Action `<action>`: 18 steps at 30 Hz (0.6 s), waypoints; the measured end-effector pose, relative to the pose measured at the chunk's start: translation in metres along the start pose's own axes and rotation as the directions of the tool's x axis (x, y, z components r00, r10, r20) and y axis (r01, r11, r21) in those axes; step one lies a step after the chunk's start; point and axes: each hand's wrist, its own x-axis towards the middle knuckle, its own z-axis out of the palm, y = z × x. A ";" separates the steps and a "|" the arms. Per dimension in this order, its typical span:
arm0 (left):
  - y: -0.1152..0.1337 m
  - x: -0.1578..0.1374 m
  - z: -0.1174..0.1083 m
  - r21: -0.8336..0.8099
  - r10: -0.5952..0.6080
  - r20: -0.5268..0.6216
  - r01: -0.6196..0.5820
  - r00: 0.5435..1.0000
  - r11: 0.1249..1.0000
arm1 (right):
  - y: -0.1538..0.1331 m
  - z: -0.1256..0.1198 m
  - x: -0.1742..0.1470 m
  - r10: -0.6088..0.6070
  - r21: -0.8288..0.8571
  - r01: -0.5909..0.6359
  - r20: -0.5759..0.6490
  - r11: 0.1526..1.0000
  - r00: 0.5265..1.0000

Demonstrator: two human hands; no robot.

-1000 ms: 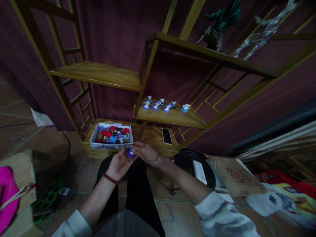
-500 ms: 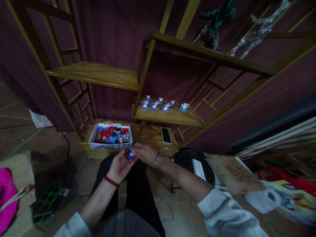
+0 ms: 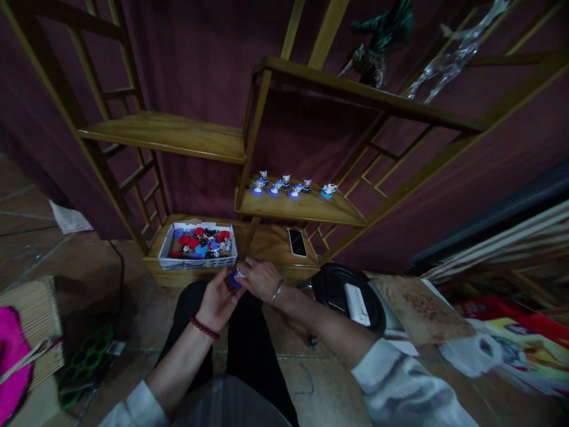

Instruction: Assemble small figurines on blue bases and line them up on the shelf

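Observation:
Between my two hands, above my knees, is a small figurine (image 3: 234, 278) with a round purple base. My left hand (image 3: 219, 298) grips the base's edge with thumb and fingers. My right hand (image 3: 261, 279) pinches the figurine's white and purple upper part, which its fingers partly cover. Just beyond my hands, a white cardboard box (image 3: 198, 263) holds a jumble of small figurines with red, blue and purple parts. On the raised shelf (image 3: 293, 209) stand several figurines: purple-based ones (image 3: 295, 191) in front, grey-and-black ones (image 3: 285, 181) behind, and a blue-based one (image 3: 328, 190) at the right.
A phone (image 3: 297, 242) lies on the low shelf right of the box. Wooden uprights and an upper left shelf (image 3: 164, 135) frame the space. A glass animal figure (image 3: 453, 59) stands at the upper right. Beside my right arm is a round black object (image 3: 329, 290).
The figurine has turned slightly in my fingers, and my left hand has closed in more around its base. The view has shifted a little.

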 end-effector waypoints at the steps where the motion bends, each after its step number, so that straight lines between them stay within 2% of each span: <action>1: 0.000 -0.001 0.000 0.006 -0.005 -0.007 0.005 1.000 1.000 | -0.001 0.000 0.000 0.019 0.000 -0.019 -0.002 1.000 1.000; 10: -0.004 -0.002 0.005 0.007 -0.003 -0.114 0.004 0.993 1.000 | -0.007 0.003 0.000 0.122 0.054 -0.122 -0.001 0.991 0.992; 18: -0.006 -0.001 0.004 0.019 0.024 -0.106 -0.023 0.994 1.000 | -0.008 0.004 0.000 0.214 0.125 -0.214 0.013 0.969 0.977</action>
